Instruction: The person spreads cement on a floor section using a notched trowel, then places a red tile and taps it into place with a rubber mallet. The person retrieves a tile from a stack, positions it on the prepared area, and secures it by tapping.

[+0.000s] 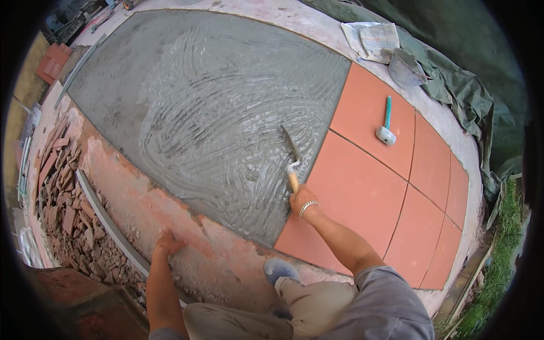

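Observation:
My right hand (303, 199), with a bracelet at its wrist, is closed round the wooden handle of a trowel (293, 179). The trowel's blade is turned edge-on, over or against the wet grey mortar (215, 113), close to the edge of the red tiles; contact is hard to make out. Curved ridges mark the mortar's surface. Large square red tiles (362, 195) lie in rows to the right of it. My left hand (169, 243) holds nothing and hangs over the dusty reddish ground, its fingers loosely apart.
A mallet (386, 135) with a turquoise handle lies on a far tile. Behind the tiles are a bucket (406, 69), an empty-looking sack (371, 41) and a dark green tarp (470, 96). On the left, broken rubble (71, 218) lies beside a long grey straightedge (110, 221).

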